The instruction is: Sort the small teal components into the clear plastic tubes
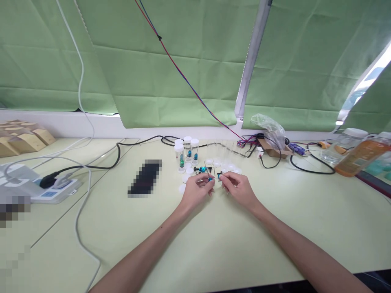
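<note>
My left hand (200,188) pinches a small blue part (210,179) with a thin stem between thumb and fingertips. Close beside it, my right hand (236,185) is closed on another tiny blue and black piece (219,175). The two pieces are held nearly end to end above the table; whether they touch is too small to tell. Just behind my fingers lies a loose group of blue and black small parts (203,169). White round caps (230,167) are spread around them. Several clear tubes with white lids (180,158) stand behind my left hand, with blue or green parts inside.
Open clear tubes (224,149) stand at the back. A blurred dark rectangle (145,178) lies left of my hands. Far left is a power strip (55,195) with cables. At right are a cardboard box (275,151), black cable (314,172) and an orange bottle (362,156).
</note>
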`<move>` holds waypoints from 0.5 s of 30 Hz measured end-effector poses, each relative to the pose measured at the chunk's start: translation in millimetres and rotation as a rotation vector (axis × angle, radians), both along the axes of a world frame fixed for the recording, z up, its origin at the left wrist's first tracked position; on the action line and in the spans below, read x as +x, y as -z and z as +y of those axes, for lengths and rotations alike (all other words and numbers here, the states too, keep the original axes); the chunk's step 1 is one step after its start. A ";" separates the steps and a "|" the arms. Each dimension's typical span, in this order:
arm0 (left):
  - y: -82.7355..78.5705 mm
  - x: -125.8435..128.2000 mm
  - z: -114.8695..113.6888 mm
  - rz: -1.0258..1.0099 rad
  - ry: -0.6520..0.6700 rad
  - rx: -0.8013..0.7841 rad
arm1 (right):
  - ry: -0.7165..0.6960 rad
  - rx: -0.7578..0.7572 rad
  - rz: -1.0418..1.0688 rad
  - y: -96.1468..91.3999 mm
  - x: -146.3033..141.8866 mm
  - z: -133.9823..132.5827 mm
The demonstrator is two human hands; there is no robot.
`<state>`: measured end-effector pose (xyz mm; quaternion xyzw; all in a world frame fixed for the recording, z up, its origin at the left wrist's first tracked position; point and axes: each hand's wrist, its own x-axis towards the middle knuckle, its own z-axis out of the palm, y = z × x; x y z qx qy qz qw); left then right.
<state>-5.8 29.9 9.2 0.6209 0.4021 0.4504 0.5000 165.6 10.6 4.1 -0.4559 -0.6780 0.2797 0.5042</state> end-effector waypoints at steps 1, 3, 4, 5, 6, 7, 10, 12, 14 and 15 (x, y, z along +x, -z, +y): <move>0.2 -0.3 0.6 -0.001 0.001 -0.013 | 0.003 0.005 -0.015 -0.1 0.0 0.1; 1.1 -0.9 1.5 0.000 -0.009 -0.029 | 0.004 0.013 -0.035 0.0 0.0 0.3; 1.7 -1.1 1.8 0.003 -0.019 -0.026 | 0.002 0.014 -0.040 0.2 -0.1 0.4; 2.4 -1.3 2.0 0.008 -0.029 -0.015 | 0.001 0.014 -0.043 0.5 -0.1 0.5; 3.0 -1.5 2.1 0.016 -0.037 0.002 | 0.003 0.013 -0.046 0.8 -0.1 0.6; 3.6 -1.6 2.1 0.026 -0.045 0.024 | 0.005 0.013 -0.049 1.2 -0.2 0.7; 3.9 -1.6 1.8 0.063 -0.077 0.096 | 0.019 0.016 -0.047 2.5 -0.2 1.0; 3.2 -1.3 2.1 0.074 -0.121 0.120 | 0.035 0.024 -0.029 3.0 -0.1 1.2; 2.8 -1.2 3.3 0.059 -0.159 0.113 | 0.056 0.027 0.013 3.1 -0.1 1.6; 2.9 -1.1 4.2 0.042 -0.169 0.099 | 0.066 0.024 0.041 3.2 -0.1 1.8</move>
